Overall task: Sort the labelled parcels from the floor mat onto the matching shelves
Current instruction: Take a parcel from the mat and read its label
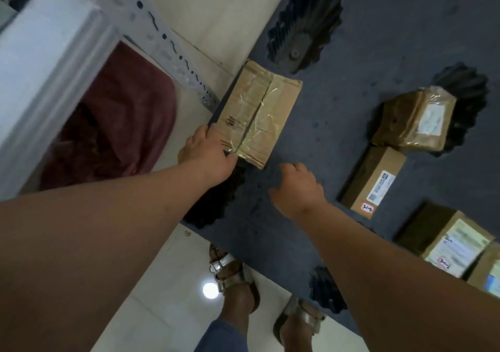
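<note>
A flat cardboard parcel point(258, 113) wrapped in clear tape lies at the left edge of the dark blue floor mat point(338, 124). My left hand point(209, 153) grips its near left corner, fingers curled over the edge. My right hand point(297, 186) hovers just right of that parcel with loosely curled fingers, holding nothing. More labelled parcels sit to the right: a taped box point(411, 119), a long box with a red-marked label point(372, 181) and another labelled box point(446, 241).
A white metal shelf unit point(48, 62) with a perforated upright point(173, 51) stands at the left, with a dark red cloth point(127, 124) beneath it. Black gear-shaped patterns point(303, 27) mark the mat. My sandalled feet point(235, 276) stand at the mat's near edge.
</note>
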Tool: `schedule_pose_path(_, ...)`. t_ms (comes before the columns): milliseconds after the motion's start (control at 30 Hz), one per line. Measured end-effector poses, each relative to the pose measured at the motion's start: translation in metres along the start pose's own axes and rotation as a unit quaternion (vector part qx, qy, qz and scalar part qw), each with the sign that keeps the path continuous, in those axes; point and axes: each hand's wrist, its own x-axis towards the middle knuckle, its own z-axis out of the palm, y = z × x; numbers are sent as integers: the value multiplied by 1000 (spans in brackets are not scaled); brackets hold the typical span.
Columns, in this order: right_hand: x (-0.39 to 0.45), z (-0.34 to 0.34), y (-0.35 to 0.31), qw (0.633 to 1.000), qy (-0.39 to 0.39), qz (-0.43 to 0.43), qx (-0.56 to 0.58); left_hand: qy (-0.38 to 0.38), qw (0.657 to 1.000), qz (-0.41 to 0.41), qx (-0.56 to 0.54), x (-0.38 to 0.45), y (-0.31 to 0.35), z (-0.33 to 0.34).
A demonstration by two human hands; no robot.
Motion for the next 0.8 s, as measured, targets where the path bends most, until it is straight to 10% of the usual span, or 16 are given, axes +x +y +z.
schedule_pose_path(800, -25, 1, -19, 885, 29, 33, 464, 24, 916, -149, -373, -34, 7, 6)
